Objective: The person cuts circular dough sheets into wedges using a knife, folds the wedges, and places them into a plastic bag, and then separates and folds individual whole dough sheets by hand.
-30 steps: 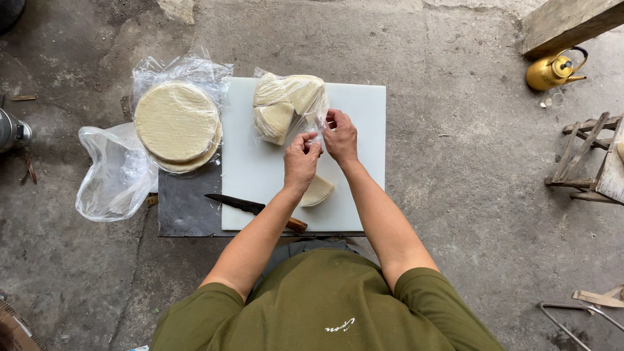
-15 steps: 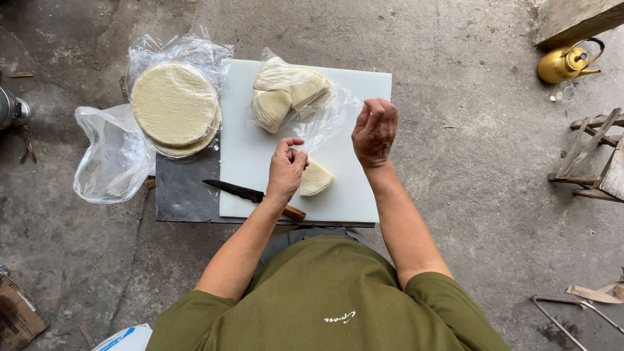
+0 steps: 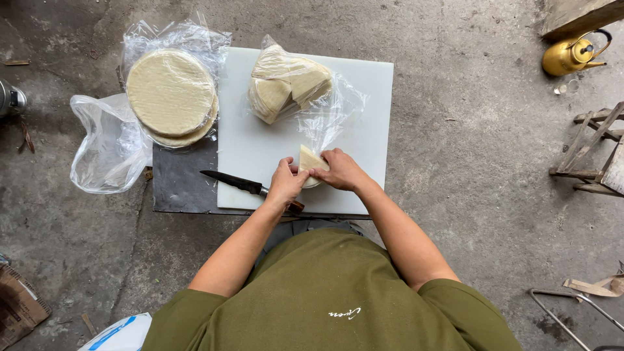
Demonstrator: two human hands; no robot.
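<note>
Brass kettle [image 3: 571, 56] sitting on concrete floor [image 3: 468, 149], wooden stool [image 3: 595, 153] standing nearby, empty plastic bag [image 3: 107, 146] lying left

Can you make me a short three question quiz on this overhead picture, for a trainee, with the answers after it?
1. True or false: both hands are on the wedge stack of flat pale sheets.
2. Where does the knife lie: A, under the round stack; B, on the white board by the left hand; C, beside the kettle?
3. What wraps the cut pieces at the far end of the board?

Key
1. True: the left hand and the right hand both grip it.
2. B.
3. A clear plastic bag.
</note>
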